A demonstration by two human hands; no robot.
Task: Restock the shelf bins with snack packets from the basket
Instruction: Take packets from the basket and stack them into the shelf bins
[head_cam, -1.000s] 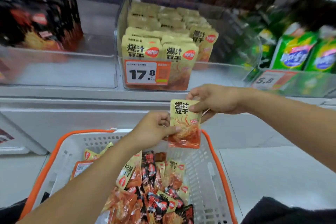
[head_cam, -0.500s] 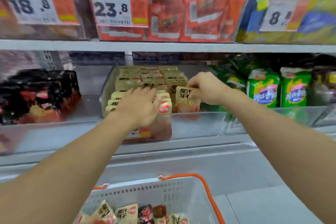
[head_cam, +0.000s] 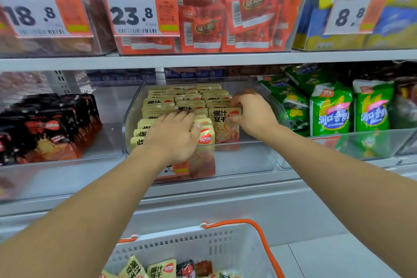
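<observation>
A clear shelf bin [head_cam: 246,160] on the lower shelf holds rows of upright yellow-and-orange snack packets [head_cam: 187,99]. My right hand [head_cam: 252,113] pinches the top right corner of one yellow packet [head_cam: 222,125] standing at the front of the bin's right row. My left hand [head_cam: 176,135] lies flat with straight fingers on the tops of the front packets in the left and middle rows. The white basket with an orange rim [head_cam: 216,246] sits below the shelf with several yellow and dark packets [head_cam: 161,269] in it.
A bin of black packets [head_cam: 52,128] stands to the left, and green bags [head_cam: 330,108] fill the bin to the right. The upper shelf carries red packets [head_cam: 228,16] and blue-yellow bags [head_cam: 397,20] behind price tags. A grey shelf base runs below.
Both hands rose from above the basket to the bin. The right hand carried the yellow packet up and set it upright in the right row, while the left hand came to rest on the front packets.
</observation>
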